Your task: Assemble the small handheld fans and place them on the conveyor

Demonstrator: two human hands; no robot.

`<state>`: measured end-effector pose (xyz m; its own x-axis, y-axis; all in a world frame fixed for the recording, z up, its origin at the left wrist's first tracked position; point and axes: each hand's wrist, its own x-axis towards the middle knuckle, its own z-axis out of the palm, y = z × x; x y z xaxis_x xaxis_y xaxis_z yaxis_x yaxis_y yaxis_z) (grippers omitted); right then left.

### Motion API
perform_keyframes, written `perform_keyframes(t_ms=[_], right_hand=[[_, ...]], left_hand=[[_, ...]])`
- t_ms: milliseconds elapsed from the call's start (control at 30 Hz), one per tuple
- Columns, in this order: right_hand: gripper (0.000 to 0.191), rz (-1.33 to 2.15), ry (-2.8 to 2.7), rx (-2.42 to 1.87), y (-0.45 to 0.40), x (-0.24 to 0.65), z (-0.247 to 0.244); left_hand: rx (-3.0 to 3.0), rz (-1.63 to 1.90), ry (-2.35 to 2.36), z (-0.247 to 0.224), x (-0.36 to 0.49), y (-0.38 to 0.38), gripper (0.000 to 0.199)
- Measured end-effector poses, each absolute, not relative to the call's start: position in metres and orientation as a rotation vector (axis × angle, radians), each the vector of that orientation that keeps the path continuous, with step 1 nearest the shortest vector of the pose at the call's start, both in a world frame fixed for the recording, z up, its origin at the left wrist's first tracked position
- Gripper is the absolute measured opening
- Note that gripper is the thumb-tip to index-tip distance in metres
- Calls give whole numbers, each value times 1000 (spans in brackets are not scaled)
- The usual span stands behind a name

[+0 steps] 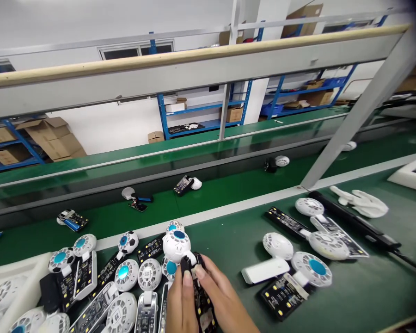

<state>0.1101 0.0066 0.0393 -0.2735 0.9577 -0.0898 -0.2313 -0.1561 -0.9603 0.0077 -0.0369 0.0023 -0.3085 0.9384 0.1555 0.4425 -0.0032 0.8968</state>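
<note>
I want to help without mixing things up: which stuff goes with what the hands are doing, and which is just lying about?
Probably part of the job:
white-headed gadget, held by left hand and right hand
similar gadgets on the green bench

Probably just lying about:
cardboard boxes
blue shelves behind

Showing white at six o'clock on the held gadget's round head [176, 250], blue on top! Over to eight: sporting black-and-white football patches on another head [129, 241]. Flashing blue amid white at four on a vented disc [310, 268]. At five, dotted yellow on black, across a circuit board [280, 296]. Deep green along the benchtop [370, 291]!
</note>
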Motion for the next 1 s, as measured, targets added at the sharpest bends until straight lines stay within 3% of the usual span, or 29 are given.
perform_keyframes(t_ms=[233,800,1000], right_hand=[[34,1636,-942,-983,8,100,42],[18,1701,-857,-937,8,91,33],[20,1816,-936,-939,14,105,36]], left_hand=[[1554,1202,1919,14,21,-24,48],[1600,1112,1752,22,12,-26,39],[1467,1181,1717,18,16,-27,50]])
